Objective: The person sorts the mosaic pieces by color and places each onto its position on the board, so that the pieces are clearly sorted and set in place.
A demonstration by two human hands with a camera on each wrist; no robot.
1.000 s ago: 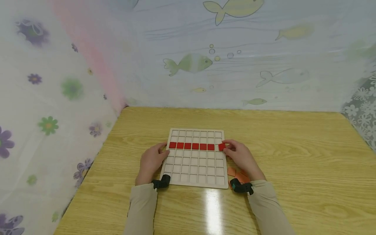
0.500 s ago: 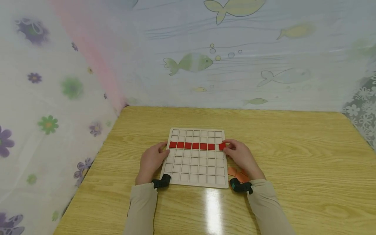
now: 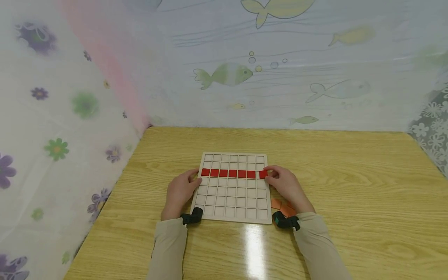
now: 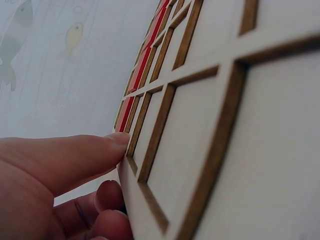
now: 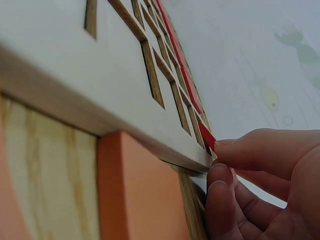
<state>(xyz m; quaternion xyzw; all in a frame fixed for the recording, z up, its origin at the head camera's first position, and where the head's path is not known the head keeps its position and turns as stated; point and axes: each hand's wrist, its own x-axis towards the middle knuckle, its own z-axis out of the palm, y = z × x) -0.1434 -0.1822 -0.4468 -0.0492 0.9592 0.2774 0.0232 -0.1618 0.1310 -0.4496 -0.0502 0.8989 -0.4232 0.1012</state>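
A pale wooden grid board (image 3: 231, 201) lies on the table, with a row of red square tiles (image 3: 232, 174) set across it. My left hand (image 3: 181, 191) grips the board's left edge, thumb on the rim and fingers curled against the side, as the left wrist view shows. At the right end of the row, my right hand (image 3: 286, 186) pinches another red tile (image 3: 263, 174) between thumb and finger. In the right wrist view this red tile (image 5: 207, 134) sits tilted over the last cell of the row. Its outer edge is hidden by my fingertips.
Orange tiles (image 3: 287, 210) lie in a loose pile on the table beside the board's lower right, partly under my right wrist. One orange tile (image 5: 150, 187) shows close up in the right wrist view. A fish-printed sheet (image 3: 224, 105) hangs behind the wooden table (image 3: 350, 186).
The red tile in my right hand has shifted slightly left, further over the end cell. My left hand stays at the board's edge.
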